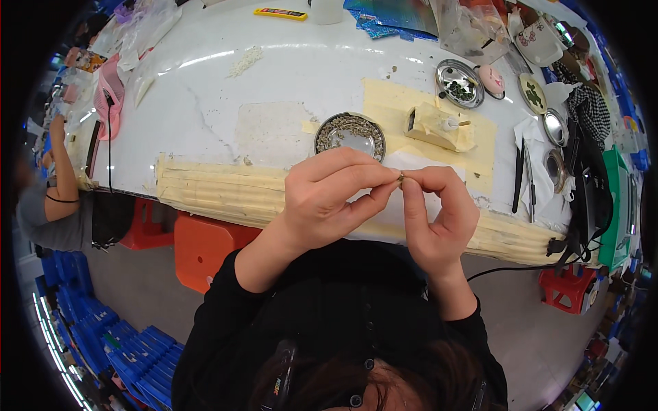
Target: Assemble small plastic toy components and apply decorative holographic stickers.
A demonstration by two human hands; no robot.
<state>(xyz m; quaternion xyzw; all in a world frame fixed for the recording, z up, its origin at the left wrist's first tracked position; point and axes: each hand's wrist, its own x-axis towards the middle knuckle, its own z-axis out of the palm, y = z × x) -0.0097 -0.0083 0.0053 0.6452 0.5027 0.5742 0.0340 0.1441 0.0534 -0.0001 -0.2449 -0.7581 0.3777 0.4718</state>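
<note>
My left hand (332, 195) and my right hand (442, 216) meet over the front of the table. Between their pinched fingertips is a tiny brownish piece (401, 178), too small to tell its kind. Just behind my left hand stands a round metal dish (370, 145) with many small grey-brown bits in it, partly covered by the fingers. To the right of that dish lies a block wrapped in cream tape (428, 125), with a small white nozzle-like part on top. Both sit by a sheet of yellowish paper (384, 96).
Cream padding (219, 188) runs along the table's front edge. At right are dark tweezers (519, 178), a second metal dish (445, 67) with dark green bits, and a green tray (615, 205). An orange stool (199, 250) stands below; another person's arm (63, 164) rests at far left.
</note>
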